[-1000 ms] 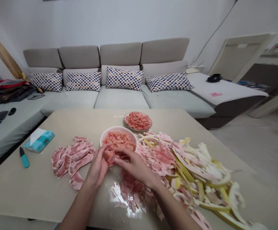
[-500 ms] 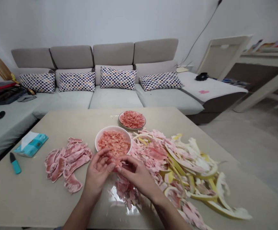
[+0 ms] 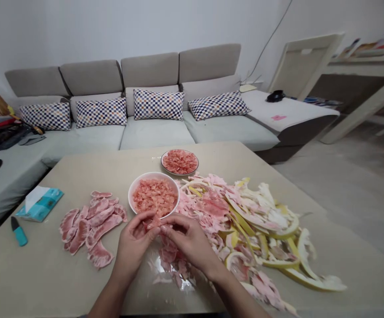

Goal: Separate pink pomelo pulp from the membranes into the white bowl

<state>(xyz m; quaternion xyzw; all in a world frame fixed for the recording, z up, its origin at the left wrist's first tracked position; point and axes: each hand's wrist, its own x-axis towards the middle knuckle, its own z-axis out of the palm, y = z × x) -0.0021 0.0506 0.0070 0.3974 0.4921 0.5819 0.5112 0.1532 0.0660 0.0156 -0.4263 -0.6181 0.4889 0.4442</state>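
Observation:
Between my fingertips is a small piece of pink pomelo flesh (image 3: 153, 222), partly hidden by the fingers. My left hand (image 3: 134, 240) pinches it from the left, and my right hand (image 3: 189, 238) pinches it from the right, the thumbs almost touching. Just beyond my fingers stands a white bowl (image 3: 131, 198) filled with loose pink pomelo pulp (image 3: 153, 196). Left of my hands lies a pile of pomelo segments (image 3: 94, 225) with their pale skin on. Thin membrane scraps (image 3: 172, 256) lie on the wet tabletop below my right hand.
A dark-rimmed plate (image 3: 180, 162) of pulp sits behind the bowl. Pomelo peel and pith (image 3: 254, 225) cover the table's right side. At left are a blue tissue pack (image 3: 41, 204) and a teal-handled knife (image 3: 20, 232). A sofa (image 3: 158, 132) stands beyond the table (image 3: 42, 274).
My hands have drawn back from over the bowl to its near edge, and the fingertips have come together on the pomelo piece. The camera view has turned slightly right.

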